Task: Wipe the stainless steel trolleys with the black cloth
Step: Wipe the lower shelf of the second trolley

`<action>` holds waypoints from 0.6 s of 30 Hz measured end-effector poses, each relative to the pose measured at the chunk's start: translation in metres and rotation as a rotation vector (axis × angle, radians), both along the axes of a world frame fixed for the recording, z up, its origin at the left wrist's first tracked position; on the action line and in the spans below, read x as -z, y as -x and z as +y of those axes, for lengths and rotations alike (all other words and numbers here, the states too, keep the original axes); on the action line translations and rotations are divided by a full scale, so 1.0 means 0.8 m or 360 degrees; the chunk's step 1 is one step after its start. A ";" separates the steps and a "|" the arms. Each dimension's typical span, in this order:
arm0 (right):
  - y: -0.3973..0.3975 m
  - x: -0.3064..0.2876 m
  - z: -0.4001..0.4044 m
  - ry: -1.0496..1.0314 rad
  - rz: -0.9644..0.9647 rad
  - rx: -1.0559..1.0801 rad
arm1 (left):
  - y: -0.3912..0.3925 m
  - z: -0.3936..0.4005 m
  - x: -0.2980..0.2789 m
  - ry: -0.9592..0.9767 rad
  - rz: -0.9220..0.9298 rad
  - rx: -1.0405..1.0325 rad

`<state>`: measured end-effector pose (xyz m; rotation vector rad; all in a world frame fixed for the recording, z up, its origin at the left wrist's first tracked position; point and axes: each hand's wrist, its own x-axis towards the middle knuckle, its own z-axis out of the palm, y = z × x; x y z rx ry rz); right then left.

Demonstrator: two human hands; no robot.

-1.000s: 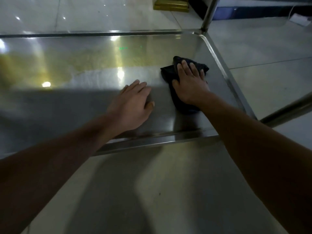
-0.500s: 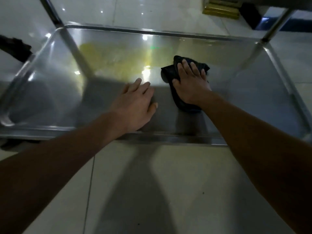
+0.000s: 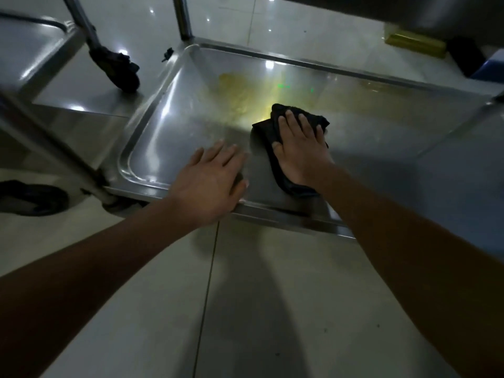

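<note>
Fingers (image 3: 298, 118) of right hand (image 3: 300, 148) straight, pressing black cloth (image 3: 268, 132) partly hidden beneath, left hand (image 3: 210, 184) flat on trolley shelf (image 3: 381, 137)

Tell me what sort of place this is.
Probably a commercial kitchen or a service area: a stainless steel trolley shelf with a raised rim, a second steel trolley on black caster wheels, and a glossy pale tiled floor.

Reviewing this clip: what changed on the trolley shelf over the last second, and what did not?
The right hand has slid the black cloth leftward along the trolley shelf, from near the right rim toward the middle; the left hand went left with it. Nothing was taken up or let go: right palm flat on the cloth, left hand flat by the near rim.
</note>
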<state>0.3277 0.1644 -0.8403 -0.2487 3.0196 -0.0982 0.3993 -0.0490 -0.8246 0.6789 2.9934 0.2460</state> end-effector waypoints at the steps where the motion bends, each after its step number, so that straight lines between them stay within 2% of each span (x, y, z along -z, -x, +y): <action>1: -0.001 0.000 -0.011 -0.0004 -0.0009 -0.0019 | -0.004 -0.013 0.000 0.0002 0.0003 -0.0017; 18: -0.030 -0.003 -0.158 0.0010 -0.0040 -0.0159 | -0.075 -0.149 0.007 0.0013 0.0044 -0.0002</action>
